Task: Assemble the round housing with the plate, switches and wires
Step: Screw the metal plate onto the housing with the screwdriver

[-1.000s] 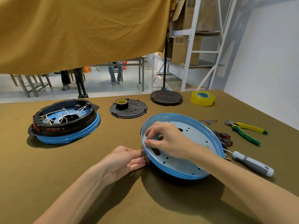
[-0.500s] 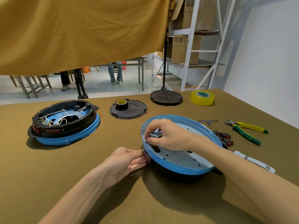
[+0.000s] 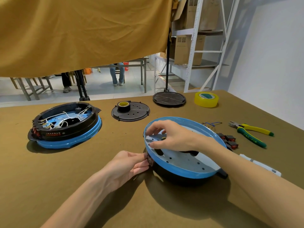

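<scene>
Brown cloth covered the table [image 3: 82, 170], with a tan curtain hung behind it and shelving off to the right; near the front edge sat the housing [image 3: 184, 168], blue rim uppermost on its black shell and tipped toward the camera; the right hand [image 3: 172, 137] reached inside over the pale perforated plate [image 3: 185, 159], fingers curled at the left wall, though what they pinched could not be made out; the left hand [image 3: 126, 165] pressed its fingertips against the outer wall at the same spot, seemingly on a small fitting there, and its hold could not be read for certain. The step looked like seating a part through the wall, one hand outside and one within; loose switches [image 3: 229, 140] lay just beside the housing on the right, with wires [image 3: 212, 124] behind them and pliers [image 3: 251, 133] farther right; a finished unit [image 3: 65, 125] stood well to the left. Next would probably call for steady opposed pressure from both hands until the part sat flush, then fetching a switch.
</scene>
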`<state>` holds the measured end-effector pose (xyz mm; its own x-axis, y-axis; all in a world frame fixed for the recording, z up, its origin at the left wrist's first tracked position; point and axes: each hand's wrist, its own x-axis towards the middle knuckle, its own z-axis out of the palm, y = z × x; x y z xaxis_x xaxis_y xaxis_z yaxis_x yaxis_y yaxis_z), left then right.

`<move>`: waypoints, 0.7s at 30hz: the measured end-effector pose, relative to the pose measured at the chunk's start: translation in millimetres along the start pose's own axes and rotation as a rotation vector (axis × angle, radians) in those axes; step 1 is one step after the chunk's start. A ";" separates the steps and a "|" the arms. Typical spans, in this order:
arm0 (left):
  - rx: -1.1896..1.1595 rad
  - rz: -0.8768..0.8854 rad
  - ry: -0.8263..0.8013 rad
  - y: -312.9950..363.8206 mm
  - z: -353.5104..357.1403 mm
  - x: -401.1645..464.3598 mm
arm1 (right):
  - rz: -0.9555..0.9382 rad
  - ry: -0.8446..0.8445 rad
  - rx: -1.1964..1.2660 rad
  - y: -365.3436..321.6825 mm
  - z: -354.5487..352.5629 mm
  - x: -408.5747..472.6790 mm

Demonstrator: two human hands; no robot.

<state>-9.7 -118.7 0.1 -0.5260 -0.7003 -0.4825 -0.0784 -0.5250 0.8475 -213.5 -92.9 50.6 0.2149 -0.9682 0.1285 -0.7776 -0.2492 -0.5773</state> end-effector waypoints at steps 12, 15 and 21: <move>-0.009 0.008 0.020 0.0 2.2 -0.4 | -0.038 0.051 -0.069 -5.8 4.0 -6.3; -0.009 0.009 0.014 -0.4 2.0 -0.6 | -0.066 0.061 -0.055 -8.6 5.3 -7.5; -0.029 -0.003 0.017 -1.1 1.0 2.6 | 0.000 0.072 -0.089 -11.1 8.7 -3.7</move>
<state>-11.8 -119.4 -1.8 -0.5117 -0.7064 -0.4890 -0.0550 -0.5411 0.8392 -200.6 -86.4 49.5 0.1744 -0.9666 0.1880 -0.8275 -0.2473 -0.5040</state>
